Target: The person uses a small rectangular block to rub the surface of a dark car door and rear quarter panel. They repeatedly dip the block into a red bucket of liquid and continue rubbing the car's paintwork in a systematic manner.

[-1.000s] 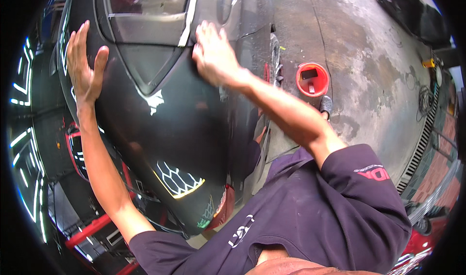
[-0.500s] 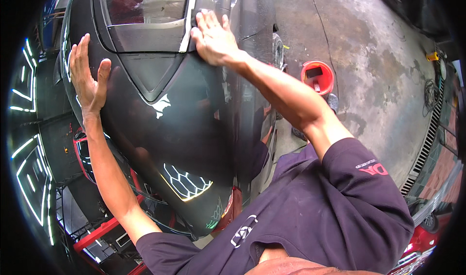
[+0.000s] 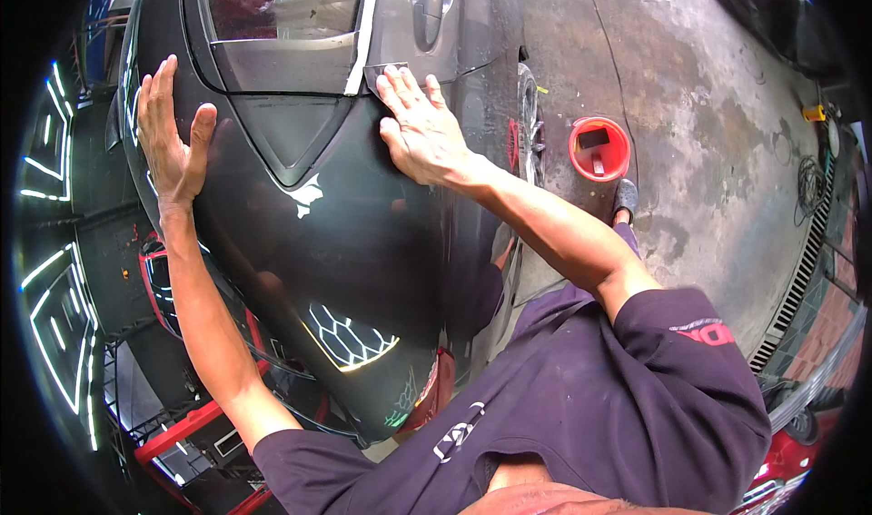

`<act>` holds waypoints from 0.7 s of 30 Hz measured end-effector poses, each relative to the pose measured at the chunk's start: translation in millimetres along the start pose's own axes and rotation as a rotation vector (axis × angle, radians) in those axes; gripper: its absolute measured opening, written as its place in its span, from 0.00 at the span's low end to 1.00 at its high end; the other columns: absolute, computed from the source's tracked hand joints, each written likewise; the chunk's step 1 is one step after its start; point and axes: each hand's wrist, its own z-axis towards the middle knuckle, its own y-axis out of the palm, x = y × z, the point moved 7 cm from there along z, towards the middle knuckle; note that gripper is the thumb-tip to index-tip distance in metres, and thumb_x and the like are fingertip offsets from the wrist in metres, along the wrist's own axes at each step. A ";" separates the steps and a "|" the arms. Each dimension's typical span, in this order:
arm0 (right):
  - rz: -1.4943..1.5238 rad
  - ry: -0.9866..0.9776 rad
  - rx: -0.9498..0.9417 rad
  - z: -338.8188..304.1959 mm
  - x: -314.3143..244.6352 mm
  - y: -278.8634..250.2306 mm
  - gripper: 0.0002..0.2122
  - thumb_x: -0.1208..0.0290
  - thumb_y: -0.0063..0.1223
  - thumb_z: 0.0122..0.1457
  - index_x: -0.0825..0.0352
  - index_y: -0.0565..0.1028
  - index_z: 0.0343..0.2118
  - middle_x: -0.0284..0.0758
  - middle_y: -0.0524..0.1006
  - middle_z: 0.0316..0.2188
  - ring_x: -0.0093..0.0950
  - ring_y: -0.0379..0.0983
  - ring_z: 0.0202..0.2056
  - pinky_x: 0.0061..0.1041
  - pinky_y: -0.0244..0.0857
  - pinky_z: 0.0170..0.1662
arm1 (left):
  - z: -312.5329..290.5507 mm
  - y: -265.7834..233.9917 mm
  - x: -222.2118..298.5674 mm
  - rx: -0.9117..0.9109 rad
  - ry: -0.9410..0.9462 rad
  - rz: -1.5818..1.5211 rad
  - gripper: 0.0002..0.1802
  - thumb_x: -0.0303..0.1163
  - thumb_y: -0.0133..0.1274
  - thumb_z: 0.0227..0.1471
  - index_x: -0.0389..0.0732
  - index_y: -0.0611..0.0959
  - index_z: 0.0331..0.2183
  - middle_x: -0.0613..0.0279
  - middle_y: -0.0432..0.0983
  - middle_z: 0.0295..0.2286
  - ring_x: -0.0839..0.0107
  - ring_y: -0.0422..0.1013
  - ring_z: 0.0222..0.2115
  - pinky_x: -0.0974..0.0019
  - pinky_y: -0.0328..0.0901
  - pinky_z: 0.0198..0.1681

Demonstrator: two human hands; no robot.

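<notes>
In front of me is the dark, dull-surfaced body of a car [image 3: 300, 242], with bright ceiling lights mirrored in it. My right hand [image 3: 425, 132] lies flat on the panel below the window corner. Under its fingertips shows the edge of a thin dark grey sheet [image 3: 372, 76], which looks like sandpaper; the rest is hidden by the fingers. My left hand [image 3: 177, 147] is open near the car's left side, fingers up and thumb apart, holding nothing. Whether it touches the panel I cannot tell. White tape [image 3: 364, 34] runs along the window [image 3: 282, 11].
On the concrete floor [image 3: 708, 197] to the right stands a red bucket [image 3: 624, 159] with a dark block inside. My shoe [image 3: 625, 194] is beside it. A cable [image 3: 610, 43] crosses the floor, and a drain grate [image 3: 788, 302] runs at far right. A door handle [image 3: 427, 15] juts out ahead.
My right hand has slid back toward me and slightly right over the panel, the grey sheet moving with it. The left hand has shifted little. My foot now shows more beside the bucket.
</notes>
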 end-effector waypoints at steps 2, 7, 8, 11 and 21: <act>-0.098 -0.020 0.016 17.5 22.3 -9.2 0.30 0.59 0.40 0.68 0.75 0.62 0.68 0.52 0.58 0.72 0.47 0.49 0.75 0.56 0.36 0.76 | 3.0 5.7 1.8 0.007 0.011 -0.012 0.52 0.77 0.43 0.58 0.52 0.65 0.70 0.60 0.61 0.69 0.51 0.48 0.73 0.43 0.42 0.74; -0.096 -0.019 0.027 27.9 24.2 -11.2 0.30 0.61 0.43 0.66 0.76 0.64 0.67 0.54 0.60 0.71 0.48 0.51 0.74 0.56 0.36 0.75 | 4.1 6.5 0.2 0.015 0.002 -0.004 0.50 0.76 0.44 0.59 0.52 0.66 0.70 0.60 0.62 0.68 0.52 0.48 0.72 0.43 0.43 0.74; -0.029 -0.023 -0.016 6.4 3.2 -9.0 0.30 0.61 0.42 0.66 0.76 0.64 0.67 0.53 0.60 0.71 0.47 0.51 0.74 0.55 0.36 0.76 | -1.0 3.6 -2.1 0.018 0.010 0.001 0.50 0.76 0.44 0.59 0.52 0.66 0.70 0.60 0.62 0.68 0.51 0.49 0.72 0.43 0.43 0.74; -0.057 -0.087 -0.014 14.5 8.0 -15.7 0.30 0.61 0.43 0.65 0.75 0.64 0.67 0.52 0.61 0.71 0.46 0.52 0.74 0.57 0.38 0.75 | -0.3 0.1 -1.0 0.018 0.016 0.002 0.51 0.76 0.45 0.59 0.52 0.66 0.70 0.60 0.62 0.68 0.51 0.49 0.72 0.43 0.43 0.74; -0.073 -0.028 0.035 36.9 16.7 -18.7 0.31 0.59 0.44 0.66 0.76 0.65 0.67 0.53 0.61 0.70 0.49 0.53 0.73 0.57 0.41 0.74 | -1.1 3.7 -0.8 0.021 0.011 -0.012 0.51 0.77 0.44 0.58 0.54 0.66 0.70 0.59 0.62 0.68 0.51 0.49 0.72 0.42 0.43 0.74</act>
